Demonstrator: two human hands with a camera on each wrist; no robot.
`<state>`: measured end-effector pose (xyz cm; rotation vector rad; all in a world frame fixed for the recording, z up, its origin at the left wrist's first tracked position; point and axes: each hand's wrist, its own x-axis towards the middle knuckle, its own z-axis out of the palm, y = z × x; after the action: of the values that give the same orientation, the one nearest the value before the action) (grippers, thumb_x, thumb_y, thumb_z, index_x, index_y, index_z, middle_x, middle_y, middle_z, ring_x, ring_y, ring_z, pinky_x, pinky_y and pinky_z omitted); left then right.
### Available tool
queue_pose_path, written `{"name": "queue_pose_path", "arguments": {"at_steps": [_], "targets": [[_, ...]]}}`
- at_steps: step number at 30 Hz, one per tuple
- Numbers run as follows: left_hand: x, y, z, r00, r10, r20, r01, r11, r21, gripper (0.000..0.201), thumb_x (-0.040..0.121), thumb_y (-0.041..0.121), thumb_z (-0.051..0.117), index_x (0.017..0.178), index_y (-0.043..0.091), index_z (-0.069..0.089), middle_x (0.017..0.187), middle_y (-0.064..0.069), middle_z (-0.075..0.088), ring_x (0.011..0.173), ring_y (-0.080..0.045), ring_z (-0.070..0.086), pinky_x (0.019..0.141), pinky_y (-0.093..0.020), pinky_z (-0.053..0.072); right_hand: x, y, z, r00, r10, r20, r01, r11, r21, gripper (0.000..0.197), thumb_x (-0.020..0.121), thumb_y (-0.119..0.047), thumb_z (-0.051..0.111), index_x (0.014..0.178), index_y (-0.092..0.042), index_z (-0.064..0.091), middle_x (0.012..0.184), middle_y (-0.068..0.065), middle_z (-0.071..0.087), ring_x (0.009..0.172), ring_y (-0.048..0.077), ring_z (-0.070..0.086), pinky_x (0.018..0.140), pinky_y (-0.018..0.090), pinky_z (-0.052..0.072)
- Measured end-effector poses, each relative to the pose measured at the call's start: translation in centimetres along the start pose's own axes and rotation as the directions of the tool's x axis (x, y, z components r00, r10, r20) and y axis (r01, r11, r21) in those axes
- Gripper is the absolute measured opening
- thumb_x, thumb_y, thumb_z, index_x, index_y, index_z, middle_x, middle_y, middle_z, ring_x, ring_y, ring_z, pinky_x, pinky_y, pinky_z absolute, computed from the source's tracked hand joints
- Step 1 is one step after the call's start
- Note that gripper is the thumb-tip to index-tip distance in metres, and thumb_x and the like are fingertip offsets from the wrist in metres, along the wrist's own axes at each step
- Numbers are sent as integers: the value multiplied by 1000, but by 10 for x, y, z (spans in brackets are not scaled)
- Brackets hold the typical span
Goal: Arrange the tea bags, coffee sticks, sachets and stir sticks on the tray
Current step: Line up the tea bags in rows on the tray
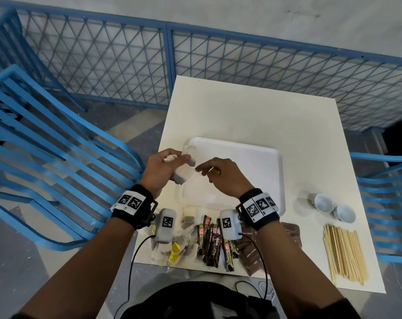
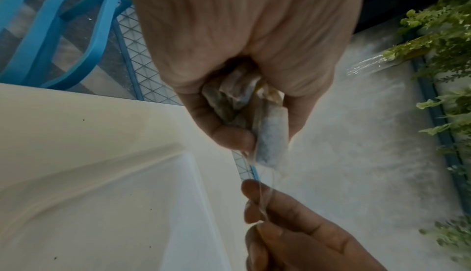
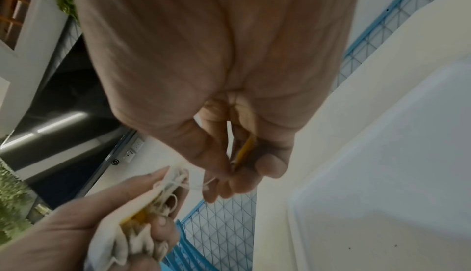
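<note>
My left hand (image 1: 165, 166) grips a bunch of white tea bags (image 1: 181, 173) above the left edge of the white tray (image 1: 259, 157). In the left wrist view the tea bags (image 2: 270, 132) poke out of the fist. My right hand (image 1: 218, 173) pinches a thin string and a yellow tag (image 1: 215, 172) that lead to the bunch; the yellow tag (image 3: 246, 150) lies between its fingers. On the table's near edge lie more tea bags with yellow tags (image 1: 174, 247), brown coffee sticks (image 1: 212, 242), brown sugar sachets (image 1: 253, 254) and a pile of wooden stir sticks (image 1: 342, 252).
Two small white cups (image 1: 333, 207) stand right of the tray. The white table (image 1: 241, 111) is bordered by a blue mesh fence (image 1: 167, 65) behind and blue slatted chairs (image 1: 46, 146) at left and right. Cables hang off the near edge.
</note>
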<state>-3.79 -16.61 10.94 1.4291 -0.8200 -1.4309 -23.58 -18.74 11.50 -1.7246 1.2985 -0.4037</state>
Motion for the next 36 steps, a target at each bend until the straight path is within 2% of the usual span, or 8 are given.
{"name": "queue_pose_path", "arguments": {"at_steps": [4,7,11,14,17,21,28,36], "targets": [[1,-3,-3,1000,-20,-11,20,1000,-9,11,88,16,77,85,13,67,93,-14,78,57,-21,60,46,-28,51,2,1,-3,990,1,-138,16,993,118,34,87,7,61,107,-18,72,95,3,66,69,7,67,64,11,47],[-2,-4,-4,997,-33,71,32,999,23,13,89,16,77,94,7,70,95,-16,77,61,-19,62,49,-30,52,8,-2,-6,974,56,-220,1,968,251,30,83,6,67,104,-15,67,83,3,72,67,18,71,63,26,53],[-4,-9,-4,994,-32,104,24,997,80,10,87,15,78,95,12,73,83,-4,73,68,-16,64,51,-31,50,16,-7,-8,968,97,-230,-27,957,290,23,80,3,73,98,-10,68,78,4,76,64,16,70,66,28,55],[-4,-13,-3,995,-11,95,1,995,97,17,87,16,79,103,13,75,89,-1,72,77,-16,66,56,-31,51,18,-12,-7,974,99,-205,-24,940,341,16,80,4,71,90,-8,72,75,9,75,61,18,68,66,28,57],[-4,-15,-2,998,1,56,-6,997,81,19,88,17,78,104,8,74,90,-7,70,76,-19,66,54,-31,52,15,-13,-1,966,135,-221,-10,873,488,11,83,4,72,91,-3,73,83,14,74,65,28,72,69,31,59],[-2,-15,3,1000,-26,7,25,999,22,14,89,17,77,98,8,73,85,-7,70,71,-18,66,50,-29,53,10,-7,9,954,195,-229,27,702,712,10,85,7,71,96,6,70,92,19,69,75,33,72,80,44,61],[3,-19,11,997,-71,4,71,997,-41,18,89,20,78,100,8,71,87,-7,69,71,-19,66,55,-33,57,9,-5,16,931,345,-120,-81,516,852,13,88,-3,71,99,-10,68,101,11,75,90,26,73,78,34,51],[14,-20,16,995,-82,-51,79,995,-60,9,89,18,78,93,14,71,86,-9,69,67,-20,66,50,-29,54,17,3,21,917,389,-93,-154,557,816,14,88,-8,72,102,-5,72,95,12,71,84,24,65,73,30,50]]}}
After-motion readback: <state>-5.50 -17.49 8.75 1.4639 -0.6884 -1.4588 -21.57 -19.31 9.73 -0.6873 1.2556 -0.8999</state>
